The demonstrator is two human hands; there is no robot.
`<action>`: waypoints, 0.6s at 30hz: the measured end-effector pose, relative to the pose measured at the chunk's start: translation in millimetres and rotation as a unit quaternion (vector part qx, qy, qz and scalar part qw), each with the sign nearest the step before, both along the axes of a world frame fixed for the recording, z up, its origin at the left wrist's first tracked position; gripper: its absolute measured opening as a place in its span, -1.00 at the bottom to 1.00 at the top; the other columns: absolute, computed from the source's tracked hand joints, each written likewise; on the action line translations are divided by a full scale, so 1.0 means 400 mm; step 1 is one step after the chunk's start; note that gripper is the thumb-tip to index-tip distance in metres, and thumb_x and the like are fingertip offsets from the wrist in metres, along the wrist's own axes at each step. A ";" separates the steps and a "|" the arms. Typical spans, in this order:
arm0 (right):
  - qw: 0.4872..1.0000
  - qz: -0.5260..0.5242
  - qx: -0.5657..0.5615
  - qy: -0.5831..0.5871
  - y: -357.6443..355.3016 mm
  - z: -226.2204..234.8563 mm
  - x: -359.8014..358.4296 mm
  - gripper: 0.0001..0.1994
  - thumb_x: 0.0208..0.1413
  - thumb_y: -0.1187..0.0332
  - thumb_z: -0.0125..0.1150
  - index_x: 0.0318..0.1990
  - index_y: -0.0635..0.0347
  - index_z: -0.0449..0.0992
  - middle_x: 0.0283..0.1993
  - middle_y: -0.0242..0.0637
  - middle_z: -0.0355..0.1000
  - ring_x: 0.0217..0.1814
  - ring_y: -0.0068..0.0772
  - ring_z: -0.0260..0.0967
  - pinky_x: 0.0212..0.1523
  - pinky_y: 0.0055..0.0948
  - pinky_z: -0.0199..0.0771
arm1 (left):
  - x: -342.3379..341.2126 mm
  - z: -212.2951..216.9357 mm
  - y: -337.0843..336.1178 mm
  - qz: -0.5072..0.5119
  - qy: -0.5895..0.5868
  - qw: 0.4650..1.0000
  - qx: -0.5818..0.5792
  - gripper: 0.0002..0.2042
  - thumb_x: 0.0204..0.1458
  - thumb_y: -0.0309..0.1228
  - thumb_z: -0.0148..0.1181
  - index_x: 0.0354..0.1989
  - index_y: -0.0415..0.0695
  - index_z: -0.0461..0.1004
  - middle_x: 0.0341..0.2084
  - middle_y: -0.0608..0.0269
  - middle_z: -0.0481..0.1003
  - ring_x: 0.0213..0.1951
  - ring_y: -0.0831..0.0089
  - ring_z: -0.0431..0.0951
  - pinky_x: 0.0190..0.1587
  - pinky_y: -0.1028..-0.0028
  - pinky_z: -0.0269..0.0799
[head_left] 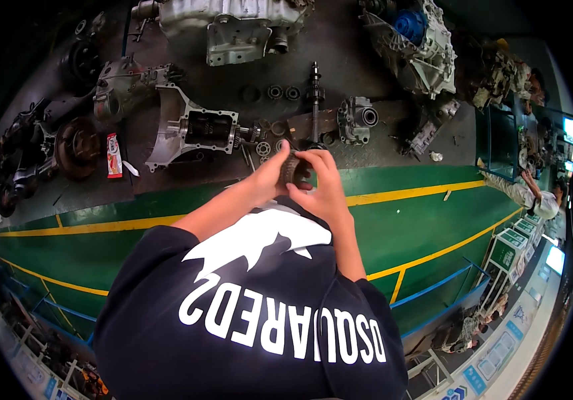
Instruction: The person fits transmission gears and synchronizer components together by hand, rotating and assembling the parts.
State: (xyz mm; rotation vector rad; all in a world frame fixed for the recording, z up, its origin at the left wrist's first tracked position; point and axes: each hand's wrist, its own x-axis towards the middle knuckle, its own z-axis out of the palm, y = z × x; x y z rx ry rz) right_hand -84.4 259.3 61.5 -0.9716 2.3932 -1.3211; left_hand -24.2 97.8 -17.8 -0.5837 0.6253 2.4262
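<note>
A dark toothed gear ring [292, 171] is held up in front of my chest, at the near edge of the bench. My left hand [272, 175] grips its left side, thumb near the top. On the other side, the fingers and thumb of my right hand [327, 185] curl round the gear; part of it is hidden behind them. Just beyond my hands, a geared shaft [314, 107] lies on the bench, pointing away from me. To the left is an opened gearbox housing [166, 133] with gears inside. Ring bearings [263, 149] lie between the housing and my hands.
A small metal housing [355, 127] sits right of the shaft. Large castings [238, 40] and a transmission with a blue part [426, 53] stand farther back. At left are a brake disc [76, 148] and a red-white packet [114, 156]. Another person [533, 198] is at far right.
</note>
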 end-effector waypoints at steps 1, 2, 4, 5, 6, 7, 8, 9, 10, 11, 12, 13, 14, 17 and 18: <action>0.999 -0.010 -0.021 -0.049 -0.008 -0.006 -0.005 -0.44 -0.14 0.46 0.52 0.13 0.23 0.56 0.03 -0.15 0.46 0.01 -0.11 0.51 0.02 -0.30 0.58 | -0.008 0.011 -0.008 0.014 -0.033 0.999 0.024 -0.22 0.33 0.35 -0.41 0.17 -0.14 0.44 -0.06 0.14 0.54 -0.06 0.16 0.63 0.09 0.09 0.58; 0.998 -0.012 -0.022 -0.054 -0.003 -0.014 -0.012 -0.44 -0.14 0.46 0.52 0.13 0.23 0.56 0.03 -0.15 0.46 0.01 -0.11 0.51 0.02 -0.30 0.58 | -0.011 0.023 -0.013 0.019 -0.057 0.997 0.053 -0.21 0.34 0.34 -0.44 0.18 -0.15 0.43 -0.07 0.15 0.55 -0.03 0.18 0.62 0.09 0.08 0.56; 0.993 0.016 -0.049 -0.110 0.009 -0.031 -0.023 -0.45 -0.11 0.43 0.53 0.14 0.21 0.59 0.01 -0.14 0.50 0.01 -0.11 0.53 0.00 -0.31 0.59 | -0.007 0.057 -0.018 0.009 -0.081 0.997 0.014 -0.20 0.34 0.34 -0.46 0.20 -0.15 0.43 -0.04 0.14 0.56 -0.01 0.19 0.62 0.11 0.09 0.55; 0.996 0.038 -0.031 -0.079 0.018 -0.041 -0.037 -0.40 -0.10 0.41 0.55 0.19 0.22 0.57 0.02 -0.13 0.51 0.00 -0.15 0.55 -0.01 -0.32 0.59 | -0.004 0.050 -0.014 0.008 -0.088 0.996 0.014 -0.20 0.34 0.34 -0.46 0.20 -0.15 0.43 -0.04 0.14 0.56 -0.01 0.19 0.62 0.11 0.09 0.55; 0.995 0.037 -0.031 -0.086 0.026 -0.048 -0.036 -0.40 -0.10 0.41 0.55 0.19 0.22 0.57 0.02 -0.13 0.51 0.00 -0.15 0.55 -0.01 -0.32 0.59 | -0.003 0.038 -0.009 -0.002 -0.076 0.997 0.000 -0.20 0.35 0.33 -0.47 0.22 -0.15 0.43 0.00 0.13 0.56 0.01 0.20 0.61 0.13 0.09 0.54; 0.992 0.029 -0.028 -0.118 0.031 -0.055 -0.037 -0.39 -0.11 0.40 0.56 0.20 0.24 0.56 0.02 -0.12 0.52 -0.01 -0.14 0.56 -0.02 -0.32 0.60 | -0.008 0.038 -0.006 -0.011 -0.065 0.998 -0.013 -0.21 0.36 0.32 -0.48 0.24 -0.14 0.43 0.04 0.12 0.55 0.04 0.20 0.60 0.16 0.09 0.52; 0.988 0.022 -0.026 -0.149 0.037 -0.064 -0.037 -0.37 -0.12 0.40 0.57 0.20 0.26 0.55 0.02 -0.12 0.53 -0.03 -0.13 0.57 -0.03 -0.32 0.61 | -0.011 0.040 -0.002 -0.011 -0.072 0.997 -0.013 -0.21 0.36 0.32 -0.48 0.24 -0.14 0.43 0.04 0.12 0.55 0.04 0.20 0.60 0.16 0.09 0.52; 0.983 0.026 -0.025 -0.181 0.042 -0.076 -0.037 -0.35 -0.11 0.39 0.57 0.22 0.27 0.53 0.04 -0.09 0.53 -0.05 -0.13 0.59 -0.05 -0.31 0.61 | -0.014 0.043 0.001 -0.013 -0.086 0.996 -0.019 -0.25 0.39 0.27 -0.44 0.24 -0.14 0.43 0.06 0.13 0.55 0.05 0.23 0.58 0.19 0.10 0.49; 0.981 0.025 -0.024 -0.189 0.051 -0.083 -0.038 -0.35 -0.11 0.39 0.57 0.22 0.27 0.53 0.04 -0.09 0.53 -0.05 -0.13 0.59 -0.05 -0.31 0.61 | -0.019 0.055 0.010 -0.015 -0.100 0.995 -0.023 -0.30 0.42 0.22 -0.40 0.24 -0.14 0.44 0.08 0.15 0.55 0.07 0.26 0.56 0.21 0.12 0.47; 0.974 0.031 -0.045 -0.222 0.058 -0.091 -0.040 -0.36 -0.10 0.41 0.56 0.23 0.27 0.53 0.03 -0.08 0.53 -0.06 -0.14 0.59 -0.06 -0.31 0.62 | -0.019 0.062 0.015 -0.017 -0.117 0.992 -0.034 -0.33 0.42 0.20 -0.37 0.22 -0.14 0.45 0.03 0.13 0.57 0.06 0.26 0.57 0.18 0.15 0.49; 0.964 0.037 -0.066 -0.254 0.065 -0.097 -0.039 -0.36 -0.09 0.42 0.55 0.23 0.27 0.53 0.02 -0.08 0.53 -0.06 -0.14 0.60 -0.06 -0.31 0.62 | -0.010 0.056 0.023 -0.017 -0.125 0.992 -0.033 -0.33 0.42 0.20 -0.37 0.22 -0.14 0.45 0.03 0.13 0.57 0.06 0.26 0.57 0.18 0.15 0.49; 0.962 0.031 -0.066 -0.263 0.062 -0.100 -0.033 -0.38 -0.07 0.42 0.55 0.23 0.28 0.53 0.00 -0.10 0.52 -0.08 -0.18 0.59 -0.08 -0.30 0.61 | -0.004 0.043 0.025 -0.018 -0.136 0.990 -0.031 -0.33 0.42 0.20 -0.35 0.21 -0.15 0.45 0.02 0.10 0.57 0.06 0.25 0.57 0.17 0.16 0.49; 0.960 0.033 -0.067 -0.268 0.060 -0.101 -0.032 -0.38 -0.07 0.42 0.55 0.23 0.28 0.53 0.00 -0.10 0.52 -0.08 -0.18 0.59 -0.08 -0.30 0.61 | 0.000 0.033 0.028 -0.018 -0.147 0.989 -0.030 -0.33 0.42 0.20 -0.34 0.21 -0.16 0.46 0.01 0.08 0.57 0.05 0.25 0.58 0.16 0.18 0.50; 0.977 0.059 0.057 -0.196 0.040 -0.083 -0.044 -0.35 -0.13 0.38 0.60 0.20 0.32 0.54 -0.06 -0.12 0.52 -0.20 -0.17 0.57 -0.14 -0.30 0.60 | 0.045 -0.071 0.000 0.015 -0.097 0.993 0.072 -0.38 0.42 0.15 -0.28 0.18 -0.16 0.47 -0.05 0.09 0.58 -0.08 0.28 0.61 -0.01 0.29 0.56; 0.982 0.074 0.059 -0.161 0.029 -0.078 -0.056 -0.37 -0.15 0.38 0.60 0.17 0.31 0.56 -0.10 -0.11 0.52 -0.19 -0.15 0.56 -0.15 -0.28 0.57 | 0.064 -0.102 -0.011 0.030 -0.018 0.984 0.176 -0.40 0.43 0.13 -0.26 0.17 -0.16 0.47 -0.07 0.10 0.58 -0.12 0.30 0.62 -0.07 0.32 0.57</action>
